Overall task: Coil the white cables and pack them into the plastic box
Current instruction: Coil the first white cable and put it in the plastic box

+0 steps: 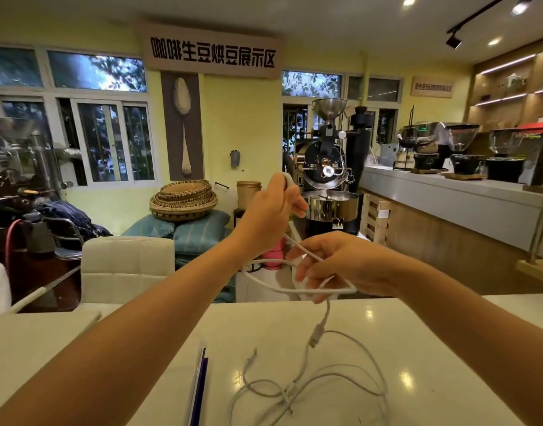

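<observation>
I hold one white cable up in the air above the white table. My left hand is raised and closed around its upper part. My right hand, lower and to the right, pinches the same cable, which loops between the two hands. One end with a USB plug hangs down from my right hand to just above the table. Several other white cables lie in a loose tangle on the table near its front edge. The plastic box's clear rim with a dark blue edge shows at the bottom, left of the tangle.
White padded chairs stand behind the table. Beyond them are a coffee roaster, woven baskets on blue cushions, and a long counter with grinders on the right.
</observation>
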